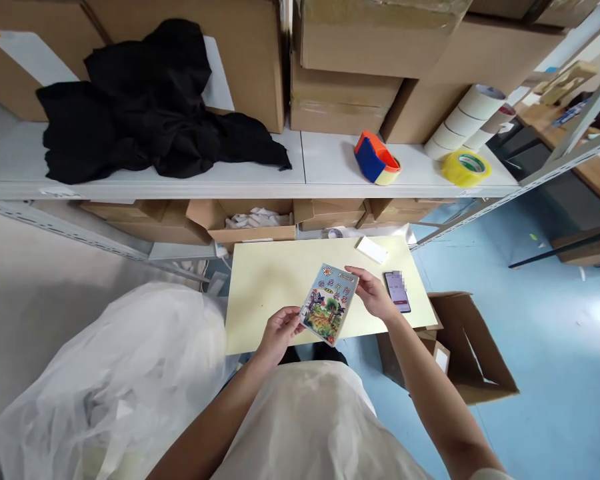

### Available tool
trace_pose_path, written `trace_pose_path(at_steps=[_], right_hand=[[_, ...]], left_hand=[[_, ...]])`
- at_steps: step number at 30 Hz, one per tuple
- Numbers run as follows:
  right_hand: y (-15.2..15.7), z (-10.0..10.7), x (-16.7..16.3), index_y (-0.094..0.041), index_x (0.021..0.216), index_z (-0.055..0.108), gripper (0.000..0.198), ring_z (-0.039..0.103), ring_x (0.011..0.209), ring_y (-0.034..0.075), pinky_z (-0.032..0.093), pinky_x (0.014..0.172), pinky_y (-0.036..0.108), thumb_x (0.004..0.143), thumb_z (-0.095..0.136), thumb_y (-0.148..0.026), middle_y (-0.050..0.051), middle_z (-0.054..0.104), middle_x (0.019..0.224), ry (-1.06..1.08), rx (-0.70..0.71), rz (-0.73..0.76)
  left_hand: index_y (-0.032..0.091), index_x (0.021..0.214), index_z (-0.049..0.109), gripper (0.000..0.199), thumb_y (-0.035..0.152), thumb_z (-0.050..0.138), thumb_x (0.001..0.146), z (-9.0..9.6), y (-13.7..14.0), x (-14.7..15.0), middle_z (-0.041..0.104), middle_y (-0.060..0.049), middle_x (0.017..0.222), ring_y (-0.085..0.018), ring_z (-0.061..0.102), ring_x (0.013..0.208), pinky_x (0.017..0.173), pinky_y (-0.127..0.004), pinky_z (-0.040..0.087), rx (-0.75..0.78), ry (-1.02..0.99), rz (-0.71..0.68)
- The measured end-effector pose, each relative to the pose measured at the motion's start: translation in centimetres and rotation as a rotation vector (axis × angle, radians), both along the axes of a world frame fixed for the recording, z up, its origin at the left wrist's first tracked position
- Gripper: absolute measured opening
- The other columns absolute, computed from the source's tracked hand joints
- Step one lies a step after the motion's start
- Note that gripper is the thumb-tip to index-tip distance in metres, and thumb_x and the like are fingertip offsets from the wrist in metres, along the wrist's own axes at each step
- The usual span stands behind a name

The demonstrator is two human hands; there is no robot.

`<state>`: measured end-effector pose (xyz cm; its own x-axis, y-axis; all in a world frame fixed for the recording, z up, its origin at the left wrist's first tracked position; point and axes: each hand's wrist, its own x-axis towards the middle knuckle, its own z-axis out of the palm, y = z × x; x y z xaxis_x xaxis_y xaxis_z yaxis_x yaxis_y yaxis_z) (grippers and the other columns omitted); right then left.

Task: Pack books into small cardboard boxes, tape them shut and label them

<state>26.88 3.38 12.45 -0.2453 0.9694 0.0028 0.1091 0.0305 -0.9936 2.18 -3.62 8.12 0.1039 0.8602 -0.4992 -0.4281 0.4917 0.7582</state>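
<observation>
Between my two hands is a thin children's picture book point(329, 303), its colourful cover facing up and showing trees, birds and a row of printed characters. My left hand point(282, 327) pinches its lower left edge. At the upper right corner, my right hand point(373, 290) grips it, the fingers reaching behind the edge. The book is held tilted above a pale yellow table point(265, 280). On that table, to the right of the book, lie a phone point(397, 291) with a lit screen and a small white box point(372, 250).
Behind the table stands a shelf point(325, 167) with black cloth point(150, 107), a tape dispenser point(377, 159), yellow tape point(466, 168) and cardboard boxes point(350, 40). A large translucent plastic bag point(130, 373) fills the left. An open carton point(480, 353) sits on the floor at right.
</observation>
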Motion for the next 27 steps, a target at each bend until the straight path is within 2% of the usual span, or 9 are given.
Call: trace_pose_path(at_steps=[4,6,9,12,15,17,21,24,27], right_hand=[[1.7,1.4,1.2,-0.026,0.103,0.063,0.023,0.055,0.1,0.021,0.047,0.084,0.037,0.085,0.057,-0.039,0.008,0.058,0.103,-0.185,0.221,0.034],[2.7,2.1,1.6,-0.024,0.094,0.063,0.021,0.057,0.095,0.021,0.047,0.083,0.037,0.083,0.059,-0.041,0.007,0.06,0.097,-0.216,0.254,0.041],[4.3,3.0,1.7,-0.02,0.084,0.062,0.024,0.057,0.074,0.017,0.048,0.07,0.032,0.082,0.06,-0.044,0.003,0.061,0.078,-0.202,0.152,0.076],[5.4,3.5,1.3,-0.019,0.085,0.063,0.027,0.055,0.064,0.014,0.046,0.059,0.028,0.08,0.061,-0.045,0.002,0.063,0.074,-0.152,0.037,0.131],[6.0,3.9,0.8,-0.018,0.09,0.066,0.03,0.059,0.066,0.015,0.047,0.06,0.028,0.077,0.064,-0.045,0.003,0.067,0.077,-0.092,-0.039,0.164],[6.1,4.0,0.8,-0.019,0.096,0.066,0.034,0.062,0.073,0.017,0.049,0.064,0.03,0.074,0.067,-0.044,0.005,0.07,0.084,-0.049,-0.089,0.17],[6.1,3.6,1.7,-0.02,0.108,0.064,0.044,0.064,0.078,0.018,0.051,0.064,0.031,0.072,0.069,-0.045,0.007,0.07,0.094,-0.025,-0.188,0.197],[5.9,2.7,2.7,-0.019,0.103,0.066,0.042,0.061,0.068,0.015,0.052,0.06,0.03,0.072,0.068,-0.048,0.004,0.068,0.081,-0.032,-0.206,0.12],[5.6,1.8,3.3,-0.018,0.096,0.065,0.041,0.058,0.06,0.013,0.05,0.056,0.028,0.07,0.07,-0.049,0.001,0.066,0.072,0.007,-0.162,0.01]], left_hand=[[0.017,0.087,0.068,0.03,0.039,0.073,0.066,0.3,1.2,0.4,0.067,-0.005,0.086,-0.015,0.061,0.08,0.077,-0.03,0.048,0.101,0.119,-0.131],[0.017,0.085,0.07,0.026,0.037,0.07,0.067,0.9,1.6,0.8,0.067,-0.008,0.097,-0.02,0.06,0.094,0.083,-0.03,0.046,0.21,0.196,-0.181],[0.018,0.097,0.068,0.033,0.038,0.063,0.073,2.3,1.5,1.6,0.067,-0.009,0.107,-0.023,0.059,0.103,0.086,-0.033,0.046,0.292,0.173,-0.233],[0.018,0.11,0.062,0.042,0.04,0.063,0.075,3.2,1.0,2.7,0.069,-0.008,0.104,-0.022,0.063,0.096,0.084,-0.033,0.047,0.337,0.213,-0.211],[0.017,0.093,0.065,0.033,0.044,0.066,0.074,2.9,0.6,3.7,0.071,-0.006,0.086,-0.019,0.067,0.078,0.073,-0.028,0.05,0.337,0.36,-0.114],[0.016,0.086,0.066,0.033,0.048,0.062,0.076,2.4,0.4,4.2,0.07,-0.005,0.078,-0.017,0.067,0.067,0.067,-0.027,0.051,0.302,0.373,-0.041],[0.015,0.088,0.066,0.037,0.049,0.063,0.075,1.8,0.1,4.9,0.071,-0.006,0.084,-0.019,0.068,0.069,0.071,-0.032,0.054,0.24,0.264,0.083],[0.015,0.088,0.067,0.036,0.048,0.064,0.074,1.8,-0.1,5.3,0.072,-0.007,0.088,-0.02,0.068,0.074,0.078,-0.035,0.054,0.215,0.218,0.06],[0.015,0.088,0.068,0.034,0.046,0.065,0.075,2.0,-0.1,5.7,0.071,-0.007,0.087,-0.018,0.066,0.075,0.08,-0.033,0.052,0.217,0.285,0.011]])
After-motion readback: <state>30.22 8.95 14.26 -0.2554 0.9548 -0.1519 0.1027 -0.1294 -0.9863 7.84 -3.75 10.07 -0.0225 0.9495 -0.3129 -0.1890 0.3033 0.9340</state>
